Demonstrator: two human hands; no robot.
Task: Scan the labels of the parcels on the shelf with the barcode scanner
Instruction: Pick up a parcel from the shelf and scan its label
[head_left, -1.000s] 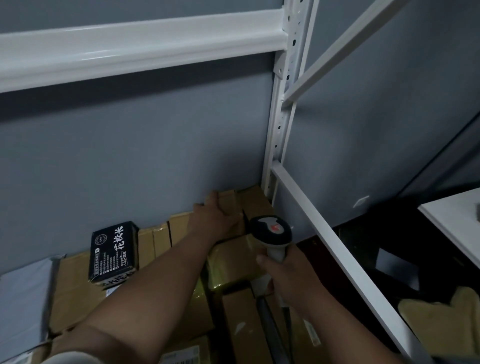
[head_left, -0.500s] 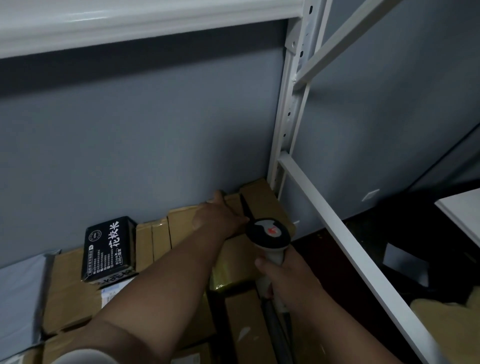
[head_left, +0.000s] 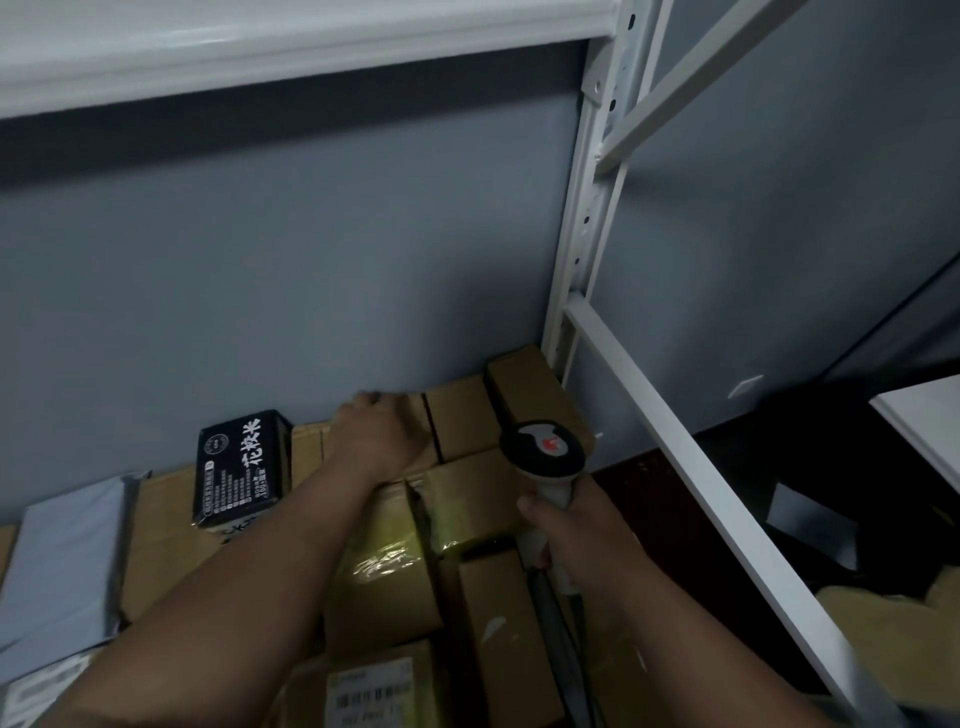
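Observation:
Brown cardboard parcels fill the shelf. My left hand (head_left: 382, 434) reaches to the back row and lies on top of a cardboard parcel (head_left: 309, 457), its fingers curled over the parcel's far edge by the wall. My right hand (head_left: 576, 540) grips the handle of the barcode scanner (head_left: 545, 449), a black and white head with a red mark, held above a tape-wrapped parcel (head_left: 467, 499). A parcel at the front (head_left: 410, 660) shows a white barcode label (head_left: 371, 693). No label shows on the parcel under my left hand.
A black printed box (head_left: 239, 462) stands on the parcels at the left, beside a grey mailer bag (head_left: 67, 561). Another carton (head_left: 524, 384) fills the back right corner against the white shelf upright (head_left: 582, 234). A white side rail (head_left: 701, 493) slopes down on the right; the upper beam (head_left: 182, 47) hangs overhead.
My left hand has moved left along the back row, from the parcel near the corner to one further left. My right hand keeps the scanner in about the same place.

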